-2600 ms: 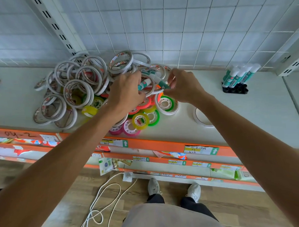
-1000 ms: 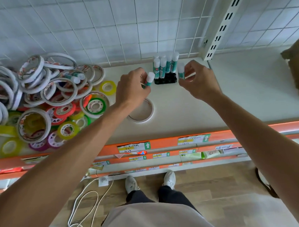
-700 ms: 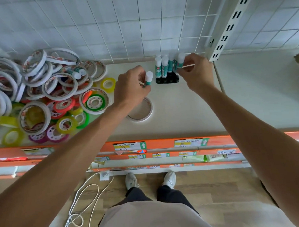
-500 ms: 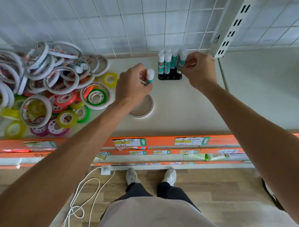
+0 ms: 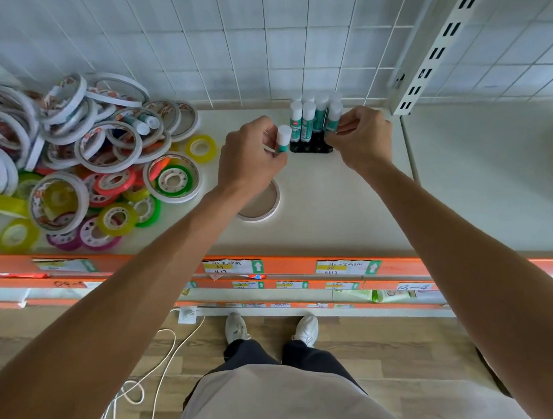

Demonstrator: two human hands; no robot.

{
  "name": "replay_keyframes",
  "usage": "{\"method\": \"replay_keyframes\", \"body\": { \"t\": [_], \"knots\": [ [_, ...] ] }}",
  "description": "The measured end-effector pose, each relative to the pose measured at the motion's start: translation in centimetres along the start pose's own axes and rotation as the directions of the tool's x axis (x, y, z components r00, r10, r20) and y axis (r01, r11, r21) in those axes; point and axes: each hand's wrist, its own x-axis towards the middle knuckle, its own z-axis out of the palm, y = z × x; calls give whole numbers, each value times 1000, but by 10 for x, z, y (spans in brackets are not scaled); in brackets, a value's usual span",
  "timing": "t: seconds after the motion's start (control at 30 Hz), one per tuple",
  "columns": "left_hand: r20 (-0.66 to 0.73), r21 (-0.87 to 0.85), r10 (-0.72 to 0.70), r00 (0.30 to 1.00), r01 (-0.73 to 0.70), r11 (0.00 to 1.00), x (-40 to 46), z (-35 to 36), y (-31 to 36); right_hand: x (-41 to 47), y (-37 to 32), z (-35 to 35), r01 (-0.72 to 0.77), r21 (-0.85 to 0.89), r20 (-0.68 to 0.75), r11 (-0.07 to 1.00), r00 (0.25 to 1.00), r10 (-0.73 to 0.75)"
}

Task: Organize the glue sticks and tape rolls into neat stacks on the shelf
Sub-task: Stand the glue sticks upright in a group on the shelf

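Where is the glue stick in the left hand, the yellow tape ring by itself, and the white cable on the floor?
glue stick (image 5: 284, 138), head view, white cap.
yellow tape ring (image 5: 201, 148), head view, yellow rim.
white cable (image 5: 167, 350), head view, curved stretch on the floor.

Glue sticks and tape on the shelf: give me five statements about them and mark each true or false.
1. The left hand holds a glue stick with a white cap. True.
2. The standing glue sticks are grouped near the back wall. True.
3. The tape rolls are stacked in neat columns. False: they lie in a loose heap on the left of the shelf.
4. The right hand rests flat on the shelf. False: its fingers grip a glue stick at the right of the group.
5. No glue stick remains in the tape pile. False: one lies among the rolls.
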Motion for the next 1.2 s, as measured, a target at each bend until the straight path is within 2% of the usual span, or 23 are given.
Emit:
{"method": "replay_keyframes", "body": {
  "t": [0.23, 0.37, 0.47, 0.6, 1.0, 1.13, 1.2],
  "knots": [
    [11, 21, 33, 999, -33, 999, -2, -5, 7, -1, -3, 0, -20, -14, -4, 1000, 1000, 20],
    [20, 0, 45, 999, -45, 999, -8, 3, 9, -6, -10, -9, -114, 64, 14, 991, 993, 113],
    [20, 4, 81, 996, -81, 997, -12, 8, 9, -29, -20, -24, 20, 109, -25, 994, 1000, -17],
    [58, -29, 111, 992, -109, 994, -10, 11, 9, -61, -35, -28, 210, 160, 120, 964, 966, -231],
    [89, -17, 174, 981, -173, 985, -10, 19, 16, -59, -35, -36, 302, 46, 139, 952, 942, -305],
    [77, 87, 255, 964, -261, 961, -2, 1, 14, -29, -47, -59, 343, 49, 36, 938, 938, -345],
    [88, 153, 288, 954, -299, 942, 2, -8, 11, -16, -51, -63, 369, 14, 33, 929, 929, -369]
  ]
}}
